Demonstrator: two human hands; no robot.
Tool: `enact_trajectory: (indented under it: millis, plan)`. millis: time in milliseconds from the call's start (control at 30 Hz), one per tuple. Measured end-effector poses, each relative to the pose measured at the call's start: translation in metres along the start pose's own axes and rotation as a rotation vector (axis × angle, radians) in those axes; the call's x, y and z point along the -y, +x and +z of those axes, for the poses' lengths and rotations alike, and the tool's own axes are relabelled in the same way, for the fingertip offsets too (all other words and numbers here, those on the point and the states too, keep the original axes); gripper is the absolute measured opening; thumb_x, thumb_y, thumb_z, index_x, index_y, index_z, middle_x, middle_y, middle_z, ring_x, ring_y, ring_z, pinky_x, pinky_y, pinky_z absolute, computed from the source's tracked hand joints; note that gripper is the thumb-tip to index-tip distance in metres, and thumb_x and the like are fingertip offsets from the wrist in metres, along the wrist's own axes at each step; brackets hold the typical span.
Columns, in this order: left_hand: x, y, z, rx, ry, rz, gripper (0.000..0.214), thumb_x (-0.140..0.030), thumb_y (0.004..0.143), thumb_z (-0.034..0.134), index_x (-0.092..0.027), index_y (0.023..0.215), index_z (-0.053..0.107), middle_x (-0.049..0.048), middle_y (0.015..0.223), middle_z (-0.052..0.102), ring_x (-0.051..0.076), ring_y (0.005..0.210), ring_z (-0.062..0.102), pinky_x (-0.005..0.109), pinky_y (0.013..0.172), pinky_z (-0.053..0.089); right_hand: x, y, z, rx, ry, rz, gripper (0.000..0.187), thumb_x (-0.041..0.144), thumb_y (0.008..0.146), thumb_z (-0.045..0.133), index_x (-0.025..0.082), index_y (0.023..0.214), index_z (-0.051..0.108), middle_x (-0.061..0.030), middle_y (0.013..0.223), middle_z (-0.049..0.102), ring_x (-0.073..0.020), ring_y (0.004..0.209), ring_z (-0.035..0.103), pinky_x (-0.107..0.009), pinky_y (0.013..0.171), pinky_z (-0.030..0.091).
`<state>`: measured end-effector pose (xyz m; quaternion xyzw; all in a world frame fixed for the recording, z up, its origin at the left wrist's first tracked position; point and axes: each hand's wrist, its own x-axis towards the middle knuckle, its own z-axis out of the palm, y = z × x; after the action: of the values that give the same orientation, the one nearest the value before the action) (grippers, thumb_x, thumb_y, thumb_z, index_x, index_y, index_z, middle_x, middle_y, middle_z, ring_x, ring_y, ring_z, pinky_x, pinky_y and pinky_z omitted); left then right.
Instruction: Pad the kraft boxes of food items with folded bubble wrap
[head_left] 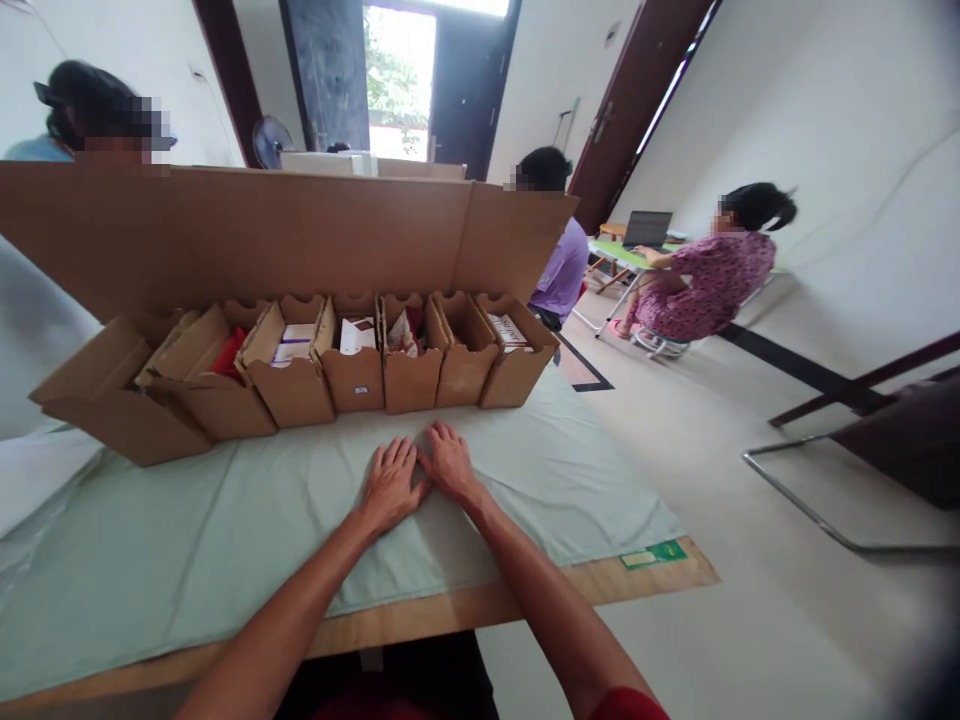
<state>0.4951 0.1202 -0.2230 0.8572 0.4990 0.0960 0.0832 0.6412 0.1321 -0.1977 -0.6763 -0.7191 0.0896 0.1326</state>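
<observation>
1. From my remote seat I see the left hand [391, 485] and right hand [448, 460] resting palms down, fingers loosely together, pinching nothing; the thumbs meet or nearly so (I can't tell which).
2. The pale green cloth [255, 530] is under both, spread over the wooden tabletop [450, 608]. For a good rest, I'd want light, even pressure and loose wrists, so the fabric doesn't bunch.
3. I'd leave the fingers short of the cardboard boxes [352, 375], seven in a row just beyond.
4. From the left, the second box [225, 405] holds a red item [229, 353]; the third [292, 390], white packages [292, 350]; the fourth, a white item [358, 338]; the fifth [411, 385], a red-and-white packet [403, 335]; the seventh [517, 375], something white and printed [508, 332].
5. I can't make out contents in the first or sixth.
</observation>
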Motion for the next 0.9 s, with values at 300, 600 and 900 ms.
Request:
enact_trajectory:
  millis: [300, 600, 900]
  plan:
    - [0.006, -0.059, 0.011, 0.032, 0.139, 0.061, 0.061, -0.051, 0.100, 0.048, -0.023, 0.155, 0.045, 0.0141, 0.166, 0.035, 0.036, 0.155, 0.028, 0.062, 0.124, 0.017, -0.157, -0.104, -0.020, -0.118, -0.283, 0.323, 0.052, 0.041, 0.102, 0.039, 0.013, 0.145, 0.051, -0.0202, 0.156, 0.048, -0.0311, 0.144, 0.043, -0.048, 0.115, 0.034]
    - [-0.015, -0.134, 0.023, -0.016, 0.134, 0.151, 0.064, -0.055, 0.101, 0.046, -0.029, 0.159, 0.037, 0.0106, 0.169, 0.028, 0.031, 0.158, 0.019, 0.058, 0.127, 0.001, -0.238, -0.183, -0.052, -0.274, -0.463, 0.623, 0.055, 0.045, 0.101, 0.037, 0.006, 0.129, 0.063, -0.0270, 0.147, 0.054, -0.0394, 0.142, 0.043, -0.056, 0.110, 0.037]
    - [-0.047, -0.143, -0.002, 0.072, -0.075, -0.029, 0.066, -0.054, 0.101, 0.048, -0.029, 0.160, 0.034, 0.0117, 0.170, 0.026, 0.033, 0.159, 0.016, 0.066, 0.126, 0.008, -0.025, -0.077, 0.013, -0.143, -0.056, -0.259, 0.050, 0.039, 0.101, 0.044, 0.017, 0.143, 0.055, -0.0191, 0.158, 0.046, -0.0350, 0.146, 0.041, -0.052, 0.110, 0.040]
